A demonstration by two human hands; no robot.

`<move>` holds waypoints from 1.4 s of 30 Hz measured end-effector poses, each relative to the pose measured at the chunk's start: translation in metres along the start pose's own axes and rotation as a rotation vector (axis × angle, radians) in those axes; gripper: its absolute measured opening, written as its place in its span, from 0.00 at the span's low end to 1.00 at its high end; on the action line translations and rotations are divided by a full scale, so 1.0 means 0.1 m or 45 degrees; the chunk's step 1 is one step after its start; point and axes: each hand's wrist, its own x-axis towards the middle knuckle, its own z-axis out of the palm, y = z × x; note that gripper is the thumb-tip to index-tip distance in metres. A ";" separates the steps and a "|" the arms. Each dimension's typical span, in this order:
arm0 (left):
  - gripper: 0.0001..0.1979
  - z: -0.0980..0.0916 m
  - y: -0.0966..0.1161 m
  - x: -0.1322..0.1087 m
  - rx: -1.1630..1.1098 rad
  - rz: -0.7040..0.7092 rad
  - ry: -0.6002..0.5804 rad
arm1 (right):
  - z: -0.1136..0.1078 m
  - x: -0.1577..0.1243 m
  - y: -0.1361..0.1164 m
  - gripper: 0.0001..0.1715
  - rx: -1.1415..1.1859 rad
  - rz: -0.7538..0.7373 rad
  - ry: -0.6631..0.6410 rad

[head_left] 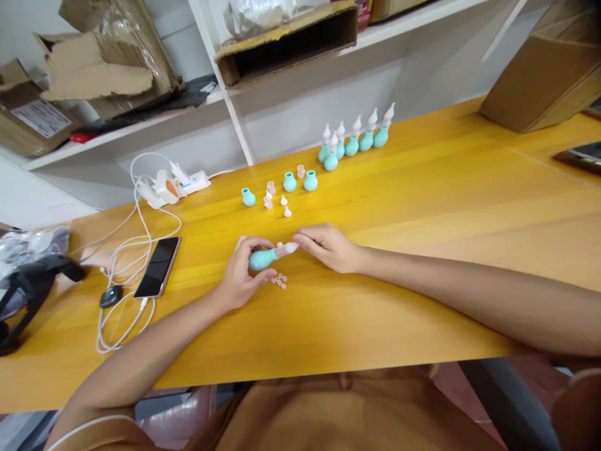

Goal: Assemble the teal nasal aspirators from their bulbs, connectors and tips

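Nearest the bench's (375, 313) front edge, the left hand (239, 275) grips one teal bulb (260, 259) lying sideways while the right hand (328, 245) pinches its white tip (290, 248), a few tiny pink rings (279, 280) just beside them, with three loose bulbs (290, 182) and six assembled ones (352, 146) standing toward the rear edge.

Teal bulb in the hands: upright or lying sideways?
Sideways. The teal bulb lies level in the left hand, its white tip pointing at the right hand, which pinches it.
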 end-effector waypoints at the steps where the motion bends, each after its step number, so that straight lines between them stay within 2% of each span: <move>1: 0.25 0.00 0.00 0.00 -0.032 0.008 0.016 | -0.05 0.02 -0.02 0.31 -0.038 0.017 0.046; 4: 0.22 0.01 -0.01 -0.01 -0.104 -0.026 0.115 | -0.41 0.18 -0.11 0.29 -0.266 0.024 0.062; 7: 0.19 0.02 -0.02 -0.02 -0.134 -0.109 0.116 | -0.97 0.47 -0.21 0.24 -0.633 0.003 -0.169; 9: 0.18 0.02 0.00 -0.01 -0.125 -0.125 0.076 | -1.34 0.72 -0.23 0.21 -0.968 0.101 -0.216; 11: 0.18 0.01 0.03 0.01 -0.083 -0.109 0.041 | -1.63 0.95 -0.21 0.20 -1.137 0.299 -0.226; 14: 0.17 -0.01 0.07 0.02 -0.028 -0.056 -0.009 | -1.93 1.20 -0.10 0.22 -1.125 0.730 -0.274; 17: 0.17 -0.02 0.11 0.02 -0.013 0.020 -0.034 | -2.10 1.30 0.08 0.32 -1.147 1.114 -0.285; 19: 0.17 -0.03 0.12 0.01 0.002 0.068 -0.053 | -2.18 1.31 0.23 0.34 -1.167 1.243 -0.269; 21: 0.18 -0.03 0.13 0.01 0.021 0.113 -0.087 | -2.23 1.31 0.39 0.31 -1.187 1.279 -0.212; 23: 0.18 -0.03 0.13 0.01 0.029 0.152 -0.112 | -2.26 1.31 0.56 0.31 -1.213 1.257 -0.148; 26: 0.17 -0.03 0.12 0.01 0.028 0.179 -0.144 | -2.25 1.30 0.79 0.36 -1.219 1.181 -0.124; 28: 0.17 -0.04 0.11 0.01 0.037 0.178 -0.166 | -2.21 1.29 0.87 0.38 -1.214 1.200 -0.100; 33: 0.19 -0.05 0.12 0.02 0.078 0.165 -0.197 | -2.07 1.25 0.85 0.42 -1.169 1.371 -0.013; 37: 0.18 -0.05 0.13 0.02 0.074 0.182 -0.211 | -2.00 1.27 0.79 0.43 -1.166 1.309 0.051; 42: 0.17 -0.05 0.13 0.03 0.058 0.194 -0.226 | -1.97 1.30 0.82 0.43 -1.218 1.179 0.042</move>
